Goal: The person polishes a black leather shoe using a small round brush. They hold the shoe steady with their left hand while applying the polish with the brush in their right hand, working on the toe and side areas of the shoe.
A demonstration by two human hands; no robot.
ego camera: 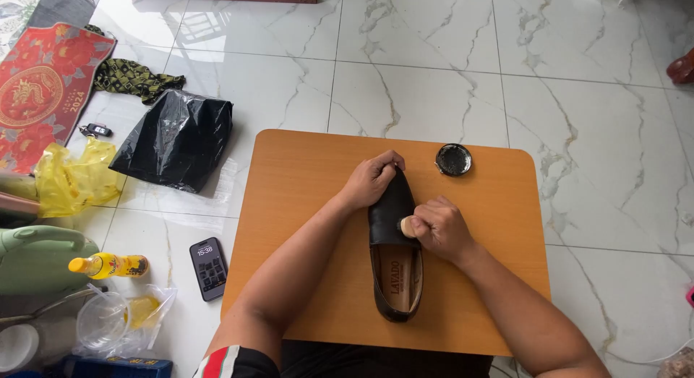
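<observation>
Shoe: 1 black leather loafer (394, 237) lies on the wooden table, near its middle, toe pointing away from the person, tan insole facing up.
Left hand: left hand (372, 179) rests over the toe of the loafer, fingers curled together and clamped on it.
Right hand: right hand (439, 228) sits at the right side of the loafer's vamp, fingers closed in a fist around a small brush.
Brush: small brush (408, 226) shows only a pale round wooden end, touching the leather; bristles hidden.
Polish: 1 open round tin of black polish (454, 160) stands on the table beyond the right hand, apart from the loafer.
Table: low wooden table (303, 204) with rounded corners, on a white marble-pattern tile floor.
Floor, left side: black smartphone (208, 268) just beside the table; black plastic bag (177, 139) and yellow bottle (108, 265) farther off.
</observation>
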